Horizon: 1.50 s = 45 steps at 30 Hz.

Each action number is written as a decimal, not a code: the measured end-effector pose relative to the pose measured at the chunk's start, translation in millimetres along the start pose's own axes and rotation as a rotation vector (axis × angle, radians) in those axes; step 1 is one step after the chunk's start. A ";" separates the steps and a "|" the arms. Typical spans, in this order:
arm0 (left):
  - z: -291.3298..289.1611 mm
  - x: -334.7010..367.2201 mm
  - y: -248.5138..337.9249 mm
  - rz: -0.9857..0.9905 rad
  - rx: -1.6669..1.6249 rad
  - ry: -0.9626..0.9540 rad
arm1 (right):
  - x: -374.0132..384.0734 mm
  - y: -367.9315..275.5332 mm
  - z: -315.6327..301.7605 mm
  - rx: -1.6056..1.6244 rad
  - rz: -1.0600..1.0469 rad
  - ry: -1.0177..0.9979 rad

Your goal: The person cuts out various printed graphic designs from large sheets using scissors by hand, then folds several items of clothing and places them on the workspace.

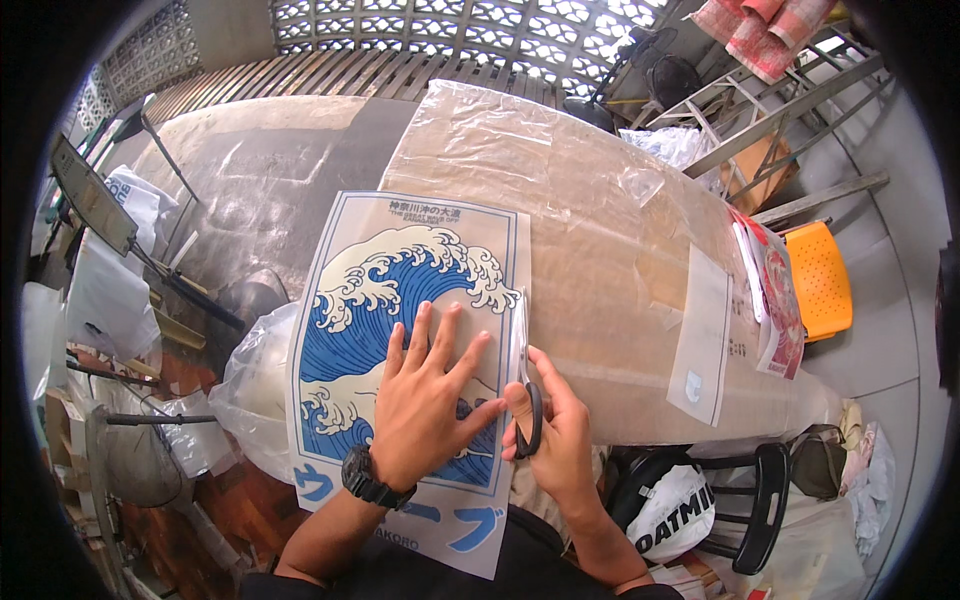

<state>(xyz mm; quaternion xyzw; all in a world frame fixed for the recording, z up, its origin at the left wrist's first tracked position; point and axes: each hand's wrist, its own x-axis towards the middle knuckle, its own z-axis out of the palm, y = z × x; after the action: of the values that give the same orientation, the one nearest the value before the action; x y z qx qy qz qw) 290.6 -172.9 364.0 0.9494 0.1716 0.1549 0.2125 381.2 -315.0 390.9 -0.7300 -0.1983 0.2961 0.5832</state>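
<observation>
1. Both of our hands are at the wave poster, which lies flat on the plastic-covered brown board, its lower end reaching past the board's near edge toward us.
2. Our left hand rests palm down on the poster's lower half, with its 5 digits spread apart; the black watch on that wrist sits above the poster's lower left part.
3. Our right hand is at the poster's right edge, its digits clamped around the black handles of the scissors.
4. The scissors' blades point away from us along that right edge; we cannot tell whether paper is between them.
5. Right of the poster, we have a wide bare stretch of board, up to the pale sheet. Beyond the poster's top edge, more open board runs to its far edge.
6. Left of the poster, room is tighter: the clear plastic bag bulges just beside its edge.
7. Well to the poster's right, off the board, we see the orange stool; the black chair is to its lower right.
</observation>
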 end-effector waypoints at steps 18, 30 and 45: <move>1.0 -1.0 -2.5 -0.003 -0.019 0.004 | 45.4 -8.8 -1.6 -0.086 -0.050 0.006; 1.6 -0.2 0.4 0.004 -0.015 0.002 | 115.6 -12.5 -7.4 -0.117 -0.141 0.047; 0.5 -4.9 -5.3 -0.006 0.016 0.035 | 102.0 -28.8 -44.5 -0.874 -0.601 -0.032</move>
<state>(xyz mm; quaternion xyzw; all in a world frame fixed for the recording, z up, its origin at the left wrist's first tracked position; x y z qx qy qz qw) 285.1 -170.4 360.1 0.9477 0.1793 0.1695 0.2025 488.4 -276.0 404.7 -0.8114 -0.5126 0.0169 0.2804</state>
